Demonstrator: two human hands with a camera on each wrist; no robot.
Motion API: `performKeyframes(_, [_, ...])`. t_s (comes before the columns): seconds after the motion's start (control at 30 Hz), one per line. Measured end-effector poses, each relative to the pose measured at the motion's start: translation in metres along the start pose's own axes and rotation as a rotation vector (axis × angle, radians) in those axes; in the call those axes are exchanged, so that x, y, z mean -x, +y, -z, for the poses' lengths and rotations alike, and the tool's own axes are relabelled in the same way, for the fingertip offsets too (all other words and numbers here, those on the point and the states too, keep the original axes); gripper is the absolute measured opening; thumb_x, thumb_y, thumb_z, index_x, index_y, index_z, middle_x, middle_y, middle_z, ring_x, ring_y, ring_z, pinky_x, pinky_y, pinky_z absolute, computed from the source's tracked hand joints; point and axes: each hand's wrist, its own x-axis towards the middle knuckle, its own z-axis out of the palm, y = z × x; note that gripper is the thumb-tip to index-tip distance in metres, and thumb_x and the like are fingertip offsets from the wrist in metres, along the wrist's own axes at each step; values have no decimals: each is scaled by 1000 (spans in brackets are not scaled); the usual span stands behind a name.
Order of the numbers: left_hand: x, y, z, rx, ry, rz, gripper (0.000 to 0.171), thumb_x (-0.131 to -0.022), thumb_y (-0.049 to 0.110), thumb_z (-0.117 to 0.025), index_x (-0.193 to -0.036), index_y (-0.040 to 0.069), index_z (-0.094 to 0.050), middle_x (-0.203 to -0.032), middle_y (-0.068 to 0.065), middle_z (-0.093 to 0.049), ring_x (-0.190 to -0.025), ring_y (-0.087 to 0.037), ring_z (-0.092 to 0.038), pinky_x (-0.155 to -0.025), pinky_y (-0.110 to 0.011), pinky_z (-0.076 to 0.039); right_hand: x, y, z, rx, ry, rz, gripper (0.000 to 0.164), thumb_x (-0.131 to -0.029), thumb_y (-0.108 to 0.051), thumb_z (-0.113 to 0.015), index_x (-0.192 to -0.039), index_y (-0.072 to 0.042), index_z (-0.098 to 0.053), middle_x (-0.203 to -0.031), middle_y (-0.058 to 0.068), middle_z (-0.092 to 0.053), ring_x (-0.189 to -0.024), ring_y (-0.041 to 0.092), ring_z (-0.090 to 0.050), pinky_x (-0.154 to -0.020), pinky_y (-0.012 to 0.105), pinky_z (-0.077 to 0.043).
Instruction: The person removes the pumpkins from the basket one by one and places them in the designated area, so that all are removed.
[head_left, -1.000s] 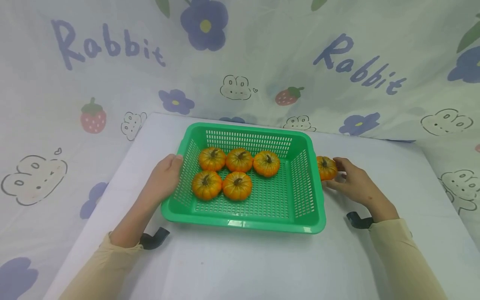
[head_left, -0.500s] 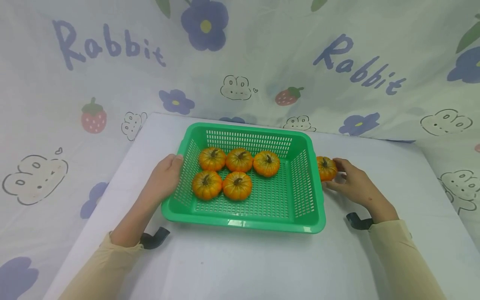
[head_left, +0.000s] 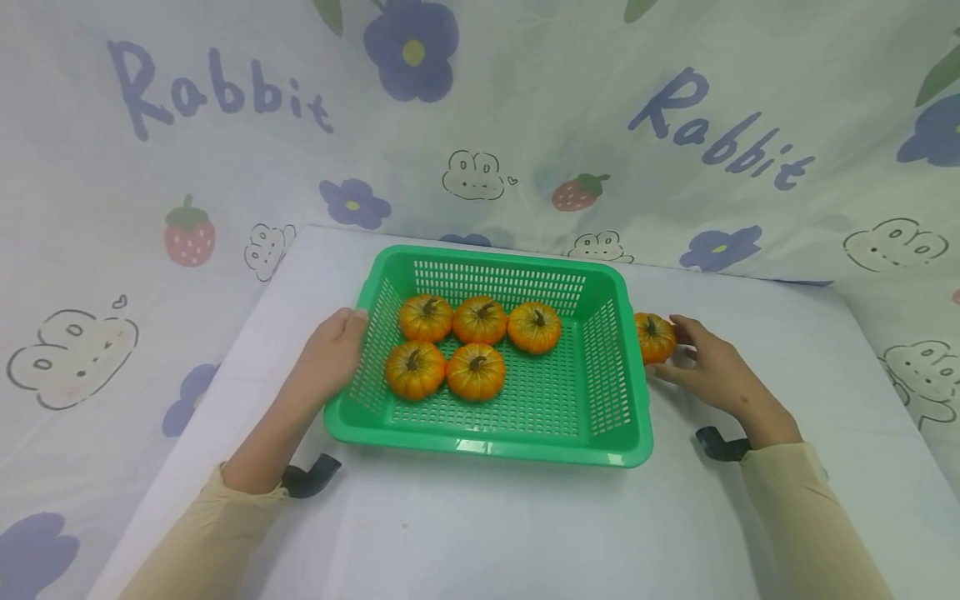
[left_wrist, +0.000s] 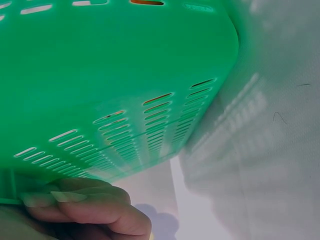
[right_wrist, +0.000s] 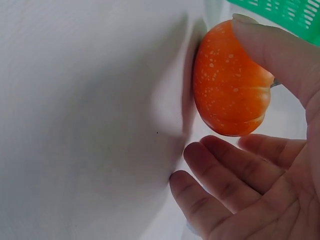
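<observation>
A green plastic basket (head_left: pixel 480 450) stands in the middle of the head view. Several small orange pumpkins (head_left: pixel 476 372) sit in it in two rows, towards its left. My left hand (head_left: pixel 330 354) holds the basket by its left rim; the left wrist view shows its bent fingers (left_wrist: pixel 100 207) beside the slotted wall. Outside the right wall is another pumpkin (head_left: pixel 655 338), partly hidden by the rim in the head view. Around it lies my right hand (head_left: pixel 708 367), thumb overlapping one side in the right wrist view and loosely bent fingers (right_wrist: pixel 225 185) just off the other.
A white cloth (head_left: pixel 480 533) covers the table. Behind it hangs a cloth backdrop (head_left: pixel 525 100) printed with rabbits, flowers and strawberries. A dark curved piece shows at each wrist. In the basket, bare floor (head_left: pixel 551 392) shows on the right.
The basket, the pumpkins in it and the left hand stay in place. My right thumb sits slightly apart from the outer pumpkin's near side, where it looked closer before.
</observation>
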Motion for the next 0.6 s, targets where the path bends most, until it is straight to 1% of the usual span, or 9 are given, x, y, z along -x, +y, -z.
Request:
performKeyframes(0.2, [0, -1, 0, -13, 4, 2, 57, -114, 46, -21, -126, -2, -49, -99, -21, -61, -75, -28, -66, -60, -38, -61, 2, -2, 3, 9, 0, 9, 102, -94, -49, -77, -163, 1, -20, -157, 32, -39, -139, 55, -43, -109, 68, -41])
performKeyframes(0.33, [-1, -3, 0, -1, 3, -3, 57, -114, 47, -21, -126, -2, -49, -99, -21, -61, -76, -28, -66, -61, -39, -62, 6, -6, 8, 17, 7, 6, 102, -95, -50, -76, -163, 1, -19, -158, 31, -38, -138, 56, -43, -108, 69, -41])
performKeyframes(0.43, [-1, -3, -1, 9, -1, -7, 57, -114, 48, -22, -126, -2, -49, -100, -21, -61, -76, -28, -67, -61, -39, -62, 12, -12, 15, 30, 31, 14, 99, -96, -46, -75, -163, 0, -20, -158, 30, -38, -137, 57, -43, -107, 70, -42])
performKeyframes(0.6, [-2, -3, -1, 10, 0, -6, 57, -114, 47, -22, -125, -2, -48, -100, -22, -61, -75, -28, -68, -60, -38, -63, 20, -29, 27, 71, 91, 49, 95, -96, -45, -76, -164, -3, -24, -156, 30, -41, -133, 60, -44, -101, 73, -45])
